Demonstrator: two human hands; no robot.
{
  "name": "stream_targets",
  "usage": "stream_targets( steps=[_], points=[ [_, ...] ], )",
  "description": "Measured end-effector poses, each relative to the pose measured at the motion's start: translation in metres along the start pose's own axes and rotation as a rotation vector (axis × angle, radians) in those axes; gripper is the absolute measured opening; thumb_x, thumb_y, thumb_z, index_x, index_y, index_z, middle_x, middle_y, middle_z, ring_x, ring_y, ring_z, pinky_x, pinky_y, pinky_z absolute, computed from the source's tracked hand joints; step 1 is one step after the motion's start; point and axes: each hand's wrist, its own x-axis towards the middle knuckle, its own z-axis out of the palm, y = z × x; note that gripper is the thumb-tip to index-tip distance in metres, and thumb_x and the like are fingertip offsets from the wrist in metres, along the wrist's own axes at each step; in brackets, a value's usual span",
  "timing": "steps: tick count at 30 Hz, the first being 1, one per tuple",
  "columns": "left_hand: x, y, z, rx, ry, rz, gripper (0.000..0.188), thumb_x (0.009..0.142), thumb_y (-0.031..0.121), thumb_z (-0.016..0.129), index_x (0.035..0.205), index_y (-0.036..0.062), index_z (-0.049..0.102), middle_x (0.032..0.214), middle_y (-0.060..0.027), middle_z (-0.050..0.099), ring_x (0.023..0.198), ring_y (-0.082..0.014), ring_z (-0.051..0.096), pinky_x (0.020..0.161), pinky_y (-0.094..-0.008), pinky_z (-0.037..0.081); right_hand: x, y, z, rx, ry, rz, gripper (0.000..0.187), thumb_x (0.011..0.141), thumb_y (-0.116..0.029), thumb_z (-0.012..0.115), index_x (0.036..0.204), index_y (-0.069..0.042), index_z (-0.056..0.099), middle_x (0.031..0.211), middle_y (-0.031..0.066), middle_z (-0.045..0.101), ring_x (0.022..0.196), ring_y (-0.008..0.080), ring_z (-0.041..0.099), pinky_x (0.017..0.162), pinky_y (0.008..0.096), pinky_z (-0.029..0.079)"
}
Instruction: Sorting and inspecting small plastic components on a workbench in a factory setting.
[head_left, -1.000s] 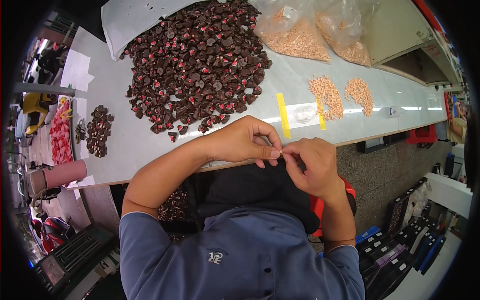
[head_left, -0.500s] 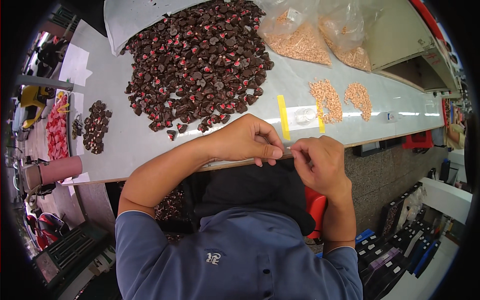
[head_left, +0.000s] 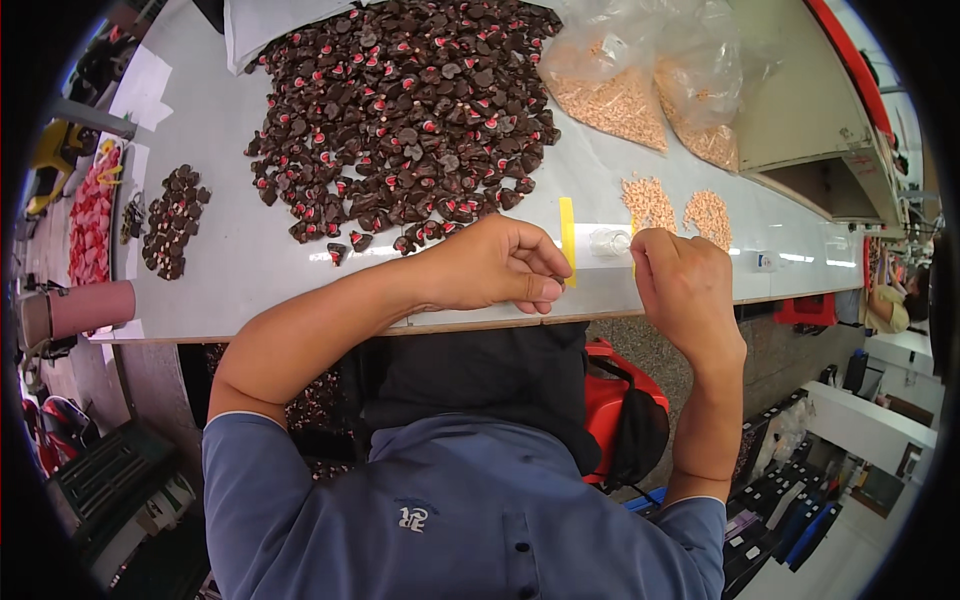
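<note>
Pale grey glossy tabletop [head_left: 225, 260]. Left hand [head_left: 497, 266]: fingers curled, contents unclear. Right hand [head_left: 688, 285]: fingers bent, grip hidden, just right of clear round container [head_left: 607, 242].

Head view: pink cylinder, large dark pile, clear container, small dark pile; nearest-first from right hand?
1. Clear container, left of right hand
2. Large dark pile, farther left
3. Small dark pile, far left
4. Pink cylinder, table's left edge

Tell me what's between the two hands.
In the head view, a yellow strip, white patch and clear container lie between left hand and right hand.
</note>
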Motion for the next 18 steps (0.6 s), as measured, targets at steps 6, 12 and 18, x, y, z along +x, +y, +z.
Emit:
stream_targets(
  steps=[6,12,18],
  points=[
    [0.0,-0.002,0.0,-0.034,0.018,-0.006,0.022,0.088,0.006,0.071,0.107,-0.0043,0.066,0.102,-0.0132,0.071,0.086,-0.0166,0.07,0.076,-0.027,0.058,0.005,0.001,0.002,-0.09,-0.095,-0.034,0.01,0.083,-0.006,0.065,0.083,-0.007,0.055,0.066,0.0105,0.059,0.057,0.0305,0.057,0.056,0.0413,0.043],
    [0.0,0.0,-0.003,-0.08,0.016,-0.014,0.023,0.089,0.006,0.07,0.109,-0.0035,0.066,0.106,-0.0141,0.07,0.089,-0.0178,0.071,0.079,-0.0265,0.058,0.006,-0.003,0.0,-0.076,-0.055,-0.053,0.01,0.081,-0.006,0.066,0.082,-0.007,0.056,0.065,0.0092,0.059,0.056,0.0289,0.057,0.055,0.0406,0.043],
    [0.0,0.004,-0.002,-0.089,0.036,-0.022,0.024,0.089,0.008,0.07,0.111,-0.0023,0.066,0.108,-0.0129,0.07,0.092,-0.0185,0.071,0.079,-0.0262,0.057,-0.006,-0.025,-0.002,0.268,0.16,-0.026,0.014,0.076,0.001,0.07,0.084,-0.005,0.061,0.062,0.0051,0.057,0.052,0.023,0.055,0.051,0.0358,0.042]
  ],
)
